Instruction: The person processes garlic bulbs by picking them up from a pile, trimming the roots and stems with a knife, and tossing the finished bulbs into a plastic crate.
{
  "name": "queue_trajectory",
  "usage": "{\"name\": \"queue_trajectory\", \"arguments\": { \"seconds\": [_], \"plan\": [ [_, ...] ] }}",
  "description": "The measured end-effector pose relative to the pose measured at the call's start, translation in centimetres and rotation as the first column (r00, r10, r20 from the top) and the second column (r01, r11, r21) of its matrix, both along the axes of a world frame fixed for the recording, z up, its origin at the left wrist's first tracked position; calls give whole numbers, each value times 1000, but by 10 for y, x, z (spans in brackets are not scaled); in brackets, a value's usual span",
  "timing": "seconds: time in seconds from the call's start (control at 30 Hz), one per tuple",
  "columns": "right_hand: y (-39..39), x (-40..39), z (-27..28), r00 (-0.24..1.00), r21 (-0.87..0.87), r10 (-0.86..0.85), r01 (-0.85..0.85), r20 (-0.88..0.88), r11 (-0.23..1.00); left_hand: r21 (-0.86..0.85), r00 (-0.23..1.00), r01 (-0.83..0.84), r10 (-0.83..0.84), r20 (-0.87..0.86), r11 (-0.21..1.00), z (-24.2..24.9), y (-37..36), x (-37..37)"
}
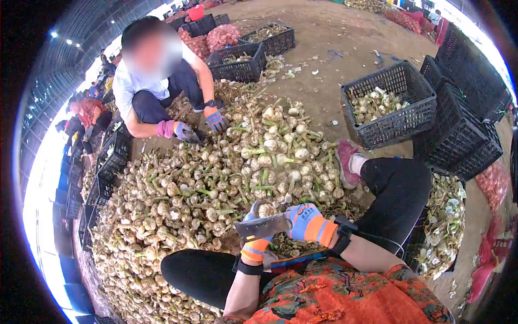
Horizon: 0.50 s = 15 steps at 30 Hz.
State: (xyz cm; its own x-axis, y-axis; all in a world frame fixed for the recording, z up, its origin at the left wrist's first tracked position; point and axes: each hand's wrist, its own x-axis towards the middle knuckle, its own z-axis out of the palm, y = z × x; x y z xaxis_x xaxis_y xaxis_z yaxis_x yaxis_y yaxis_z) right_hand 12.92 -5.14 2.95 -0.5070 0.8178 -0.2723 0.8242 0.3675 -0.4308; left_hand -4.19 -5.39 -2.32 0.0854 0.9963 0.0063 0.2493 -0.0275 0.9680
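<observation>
Both my hands wear orange and blue work gloves. A garlic bulb [266,210] sits in the fingers of my left hand [256,247], its cut stem side toward the right. My right hand [312,222] is wrapped round a wide-bladed cleaver [262,227], whose flat blade points left across the front of my left hand and hides part of it. The blade is just below the bulb. Right beyond my hands spreads a large heap of garlic [216,189] with stems and roots on.
A co-worker [156,81] with gloved hands squats across the heap. To the right is a black crate [391,113] partly filled with garlic, beside stacked crates [458,129]. More crates [237,62] and red mesh sacks [223,36] stand behind. Trimmed scraps [443,227] lie at my right.
</observation>
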Motion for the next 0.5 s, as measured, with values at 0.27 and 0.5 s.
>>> {"name": "queue_trajectory", "arguments": {
  "seconds": [0.27, 0.5],
  "plan": [
    [3, 7, -28, 1000, 85, 26, -24, -17, 996, 96, 967, -102, 122, -225, 990, 36, -7, 10],
    [37, 24, -59, 596, -55, -470, 580, -651, 813, -120, 882, -369, 388, 268, 922, 34, -3, -1]
  ]
}}
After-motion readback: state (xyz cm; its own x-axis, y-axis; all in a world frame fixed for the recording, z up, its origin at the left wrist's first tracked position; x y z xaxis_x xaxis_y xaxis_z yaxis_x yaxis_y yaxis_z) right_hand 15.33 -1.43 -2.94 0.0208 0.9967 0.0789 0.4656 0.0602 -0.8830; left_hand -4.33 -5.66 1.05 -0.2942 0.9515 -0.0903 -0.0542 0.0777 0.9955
